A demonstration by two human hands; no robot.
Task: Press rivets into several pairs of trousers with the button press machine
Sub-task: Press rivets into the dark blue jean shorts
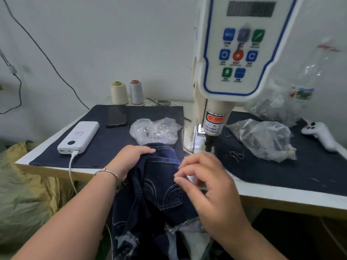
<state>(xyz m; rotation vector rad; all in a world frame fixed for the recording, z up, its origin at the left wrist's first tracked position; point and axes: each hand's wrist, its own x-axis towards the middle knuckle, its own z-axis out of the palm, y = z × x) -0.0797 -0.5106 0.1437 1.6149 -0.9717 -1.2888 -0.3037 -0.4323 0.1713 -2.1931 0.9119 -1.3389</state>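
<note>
Left grip point(131, 156): lies cupped over the bunched waistband of the trousers point(163, 186), fingers curled over the fold, thumb hidden beneath, pinning the cloth at the front edge of the counter point(281, 193). Right grip point(204, 177): hovers just right of the waistband, fingers loosely bent, thumb and forefinger close together; blurs too much to tell whether a rivet sits between them or nothing at all.

Trousers: drape over the counter's front edge, waistband up on the counter, legs hanging down out of view, so the long axis runs away from the body toward the wall. Show a back pocket with pale stitching, facing up.

Relation that matters: punch point(209, 145) of the button press machine point(242, 53) stands beyond and slightly right of the waistband, just past the right fingertips and well apart from the left grip. Puts the right grip nearer the punch; likely calls for sliding the waistband forward and to the right under it.

Hidden or unclear: lower die beneath the punch masked by glare and by the right grip; spot meant for the rivet not identifiable. Plastic bag point(154, 131) just beyond the left grip holds small shiny pieces, probably rivets, too small to confirm.
</note>
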